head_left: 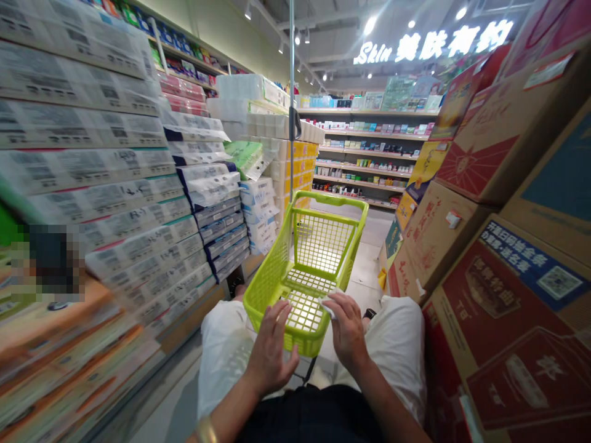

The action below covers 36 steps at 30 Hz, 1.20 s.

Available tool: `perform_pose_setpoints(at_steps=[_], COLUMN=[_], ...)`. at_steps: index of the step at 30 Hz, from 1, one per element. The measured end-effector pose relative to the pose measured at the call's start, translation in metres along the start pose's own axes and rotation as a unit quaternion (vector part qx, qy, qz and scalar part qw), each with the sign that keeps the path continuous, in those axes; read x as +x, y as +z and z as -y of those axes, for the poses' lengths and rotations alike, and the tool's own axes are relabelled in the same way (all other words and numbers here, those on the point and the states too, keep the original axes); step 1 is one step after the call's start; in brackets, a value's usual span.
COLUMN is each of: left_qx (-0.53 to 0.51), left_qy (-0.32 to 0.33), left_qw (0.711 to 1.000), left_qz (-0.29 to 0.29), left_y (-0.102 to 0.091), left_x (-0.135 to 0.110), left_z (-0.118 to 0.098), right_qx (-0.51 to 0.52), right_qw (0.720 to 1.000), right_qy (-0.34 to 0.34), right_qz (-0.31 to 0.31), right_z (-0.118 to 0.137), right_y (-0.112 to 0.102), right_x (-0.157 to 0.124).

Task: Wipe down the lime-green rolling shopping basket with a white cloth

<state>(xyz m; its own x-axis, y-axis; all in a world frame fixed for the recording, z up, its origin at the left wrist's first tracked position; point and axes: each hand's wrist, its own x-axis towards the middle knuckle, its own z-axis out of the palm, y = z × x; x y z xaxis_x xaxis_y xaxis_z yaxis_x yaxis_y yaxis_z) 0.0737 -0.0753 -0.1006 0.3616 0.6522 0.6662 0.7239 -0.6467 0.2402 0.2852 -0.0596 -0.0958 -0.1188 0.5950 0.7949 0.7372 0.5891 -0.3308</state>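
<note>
A lime-green plastic shopping basket (318, 271) with lattice walls stands between my knees, its raised handle at the far end. Nothing lies inside it that I can see. My left hand (272, 347) is over the near left rim, fingers stretched forward and thumb apart, holding nothing; whether it touches the rim I cannot tell. At the right side of the basket, my right hand (346, 329) has its fingers bent over a crumpled white cloth or tissue (329, 303), pressed near the rim. Most of that white piece is hidden under the fingers.
Tall stacks of wrapped paper packs (138, 178) rise on the left. Cardboard cartons (489, 289) are piled close on the right. A thin metal pole (292, 67) stands beyond the basket, with stocked shelves (369, 132) behind. Pale floor tiles (364, 277) run between.
</note>
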Motion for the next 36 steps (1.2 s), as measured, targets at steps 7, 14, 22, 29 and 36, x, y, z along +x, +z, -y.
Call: perform_pose_setpoints(at_steps=[7,14,22,29,36], left_qx=[0.06,0.066,0.054,0.043,0.043], left_qy=[-0.008,-0.007,-0.023,-0.015,-0.021], left_qw=[0.998,0.998,0.998,0.999,0.999], left_qz=[0.004,0.016,0.018,0.025,0.022], left_y=[0.014,-0.001,0.001,-0.001,0.002], left_x=[-0.006,-0.006,-0.002,-0.001,0.0], left_z=[-0.005,-0.002,-0.01,-0.009,-0.011], right_qx=[0.071,0.076,0.085,0.095,0.086], right_qw=[0.986,0.987,0.987,0.98,0.993], right_qy=[-0.104,-0.081,-0.061,-0.097,-0.023], right_qz=[0.111,0.118,0.119,0.143,0.084], right_z=[0.042,-0.007,0.019,0.015,0.002], right_y=[0.009,0.001,0.007,0.006,0.01], right_x=[-0.011,0.021,0.004,0.009,0.023])
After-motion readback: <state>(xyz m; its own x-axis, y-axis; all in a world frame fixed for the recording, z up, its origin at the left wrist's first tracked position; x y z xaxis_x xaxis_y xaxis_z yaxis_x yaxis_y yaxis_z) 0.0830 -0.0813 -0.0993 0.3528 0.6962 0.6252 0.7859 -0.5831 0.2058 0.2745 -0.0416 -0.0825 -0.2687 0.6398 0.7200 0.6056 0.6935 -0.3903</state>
